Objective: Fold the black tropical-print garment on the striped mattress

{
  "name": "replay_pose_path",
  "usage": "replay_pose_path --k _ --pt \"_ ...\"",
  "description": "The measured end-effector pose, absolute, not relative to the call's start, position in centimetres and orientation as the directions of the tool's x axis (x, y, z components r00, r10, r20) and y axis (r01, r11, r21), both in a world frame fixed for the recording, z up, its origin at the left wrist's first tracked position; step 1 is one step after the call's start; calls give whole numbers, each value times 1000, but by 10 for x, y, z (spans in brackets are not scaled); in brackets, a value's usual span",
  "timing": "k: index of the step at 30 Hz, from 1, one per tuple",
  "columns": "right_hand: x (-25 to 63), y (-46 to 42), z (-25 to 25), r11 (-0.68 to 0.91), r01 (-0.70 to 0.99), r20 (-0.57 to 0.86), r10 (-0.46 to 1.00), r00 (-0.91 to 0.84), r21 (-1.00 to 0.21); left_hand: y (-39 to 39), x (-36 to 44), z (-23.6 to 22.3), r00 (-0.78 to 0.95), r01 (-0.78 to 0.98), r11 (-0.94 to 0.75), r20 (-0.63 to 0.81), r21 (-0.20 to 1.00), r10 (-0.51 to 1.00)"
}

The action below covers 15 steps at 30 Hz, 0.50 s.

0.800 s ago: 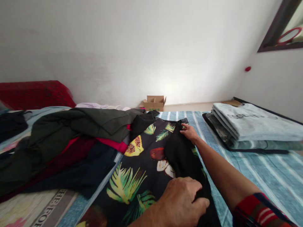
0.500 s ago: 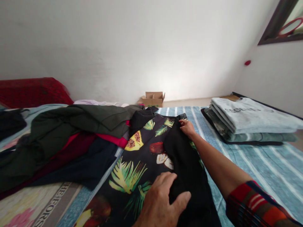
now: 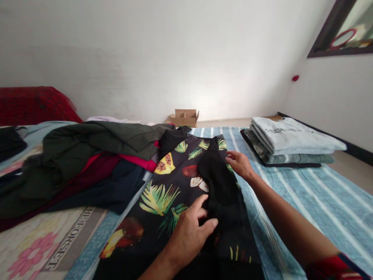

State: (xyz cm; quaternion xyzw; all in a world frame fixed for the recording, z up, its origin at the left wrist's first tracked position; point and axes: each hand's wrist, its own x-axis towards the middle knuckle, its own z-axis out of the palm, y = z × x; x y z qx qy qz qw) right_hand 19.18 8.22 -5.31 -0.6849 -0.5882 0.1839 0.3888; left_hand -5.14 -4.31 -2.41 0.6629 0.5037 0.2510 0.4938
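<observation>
A black shirt [image 3: 175, 202] printed with leaves and cut fruit lies spread lengthwise on the bed. Its plain black sleeve [image 3: 221, 186] is folded back along the right side. Over the lower part of that sleeve is my left hand [image 3: 190, 225], thumb and fingers apart, holding nothing; I cannot tell whether it touches the cloth. My right hand [image 3: 239, 163] is at the shirt's right edge, just below the shoulder, its fingers loosely bent and apart with no cloth gripped.
Heaped clothes, dark green [image 3: 116, 140], maroon and navy, lie to the left against the shirt. A stack of folded clothes topped by a grey sweatshirt [image 3: 294, 134] sits at right on the striped blue sheet [image 3: 291, 186]. Behind the bed is a cardboard box [image 3: 184, 117].
My right hand has let go of the shirt's shoulder and moved slightly down its right edge. My left hand has drawn up a little along the sleeve, and the view has shifted slightly.
</observation>
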Motion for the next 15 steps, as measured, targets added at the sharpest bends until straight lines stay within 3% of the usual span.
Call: replay_pose_path --k 6,11,15 --pt "174 -38 -49 89 483 222 949 226 -871 -35 -48 -27 297 183 103 -155 978 942" --pt "147 -108 -53 34 302 122 952 280 -953 -34 -43 -12 266 -76 400 -368 913 891" --pt "140 -121 -57 -15 144 33 947 319 -989 -44 -37 -12 264 -179 520 -469 835 843"
